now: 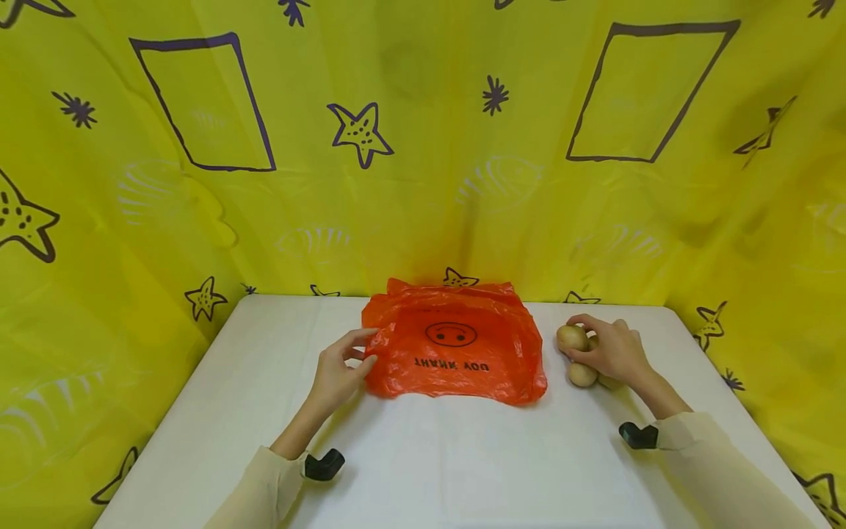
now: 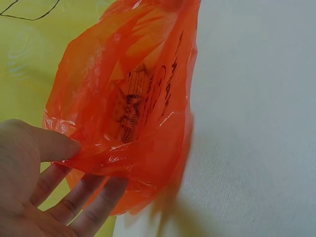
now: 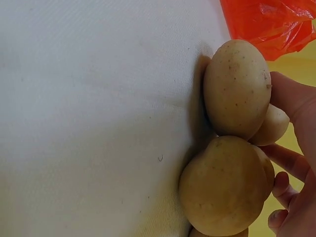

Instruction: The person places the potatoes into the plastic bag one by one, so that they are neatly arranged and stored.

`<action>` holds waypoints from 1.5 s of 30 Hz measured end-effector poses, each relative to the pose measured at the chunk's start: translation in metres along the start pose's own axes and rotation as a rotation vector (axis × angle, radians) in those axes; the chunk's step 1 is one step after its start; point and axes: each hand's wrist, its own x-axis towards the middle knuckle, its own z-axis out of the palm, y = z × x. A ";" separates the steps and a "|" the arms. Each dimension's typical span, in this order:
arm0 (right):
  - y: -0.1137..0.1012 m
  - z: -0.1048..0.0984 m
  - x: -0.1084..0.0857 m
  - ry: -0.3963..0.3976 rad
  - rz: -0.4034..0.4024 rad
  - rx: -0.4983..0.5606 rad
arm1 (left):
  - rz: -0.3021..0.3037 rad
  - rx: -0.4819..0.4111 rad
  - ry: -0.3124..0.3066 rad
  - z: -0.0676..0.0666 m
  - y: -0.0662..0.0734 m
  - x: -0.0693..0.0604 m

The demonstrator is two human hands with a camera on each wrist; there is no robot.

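A thin red plastic bag (image 1: pixel 456 375) lies spread on the table, its mouth partly open, printed with a pig-nose face and upside-down lettering. My left hand (image 1: pixel 338 371) pinches the bag's left rim; in the left wrist view the thumb (image 2: pixel 64 148) is on the near side of the film and the fingers lie behind it. To the right of the bag several potatoes (image 1: pixel 582 375) sit bunched together. My right hand (image 1: pixel 616 351) holds a potato (image 1: pixel 571 338) between thumb and forefinger. Two larger potatoes, one upright (image 3: pixel 237 89), one rounder (image 3: pixel 222 187), partly cover it in the right wrist view.
The white tabletop (image 1: pixel 423 470) runs up to a yellow curtain (image 1: pixel 423 213) with starfish and shell drawings, which encloses the back and both sides. Dark camera mounts (image 1: pixel 324 465) show at both wrists.
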 end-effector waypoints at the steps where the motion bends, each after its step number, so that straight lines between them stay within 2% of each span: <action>1: 0.000 0.000 0.001 0.000 0.001 0.004 | -0.004 -0.002 -0.001 0.000 0.000 0.000; 6: -0.001 -0.002 0.002 0.001 -0.008 0.038 | -0.019 -0.015 -0.002 0.001 0.000 0.002; 13: -0.002 -0.008 -0.003 -0.014 -0.019 0.124 | 0.004 -0.034 0.003 0.002 -0.003 0.003; 18: -0.003 -0.013 -0.009 -0.015 -0.033 0.192 | -0.025 -0.043 -0.006 0.001 0.000 0.003; 25: -0.010 -0.019 -0.018 0.052 -0.126 0.203 | -0.054 -0.050 0.001 0.000 0.004 0.001; 36: -0.025 -0.028 -0.039 0.108 -0.156 0.210 | -0.012 -0.057 0.017 0.001 0.001 0.001; 45: -0.032 -0.030 -0.052 0.092 -0.142 0.222 | -0.044 -0.067 0.005 -0.001 0.002 0.000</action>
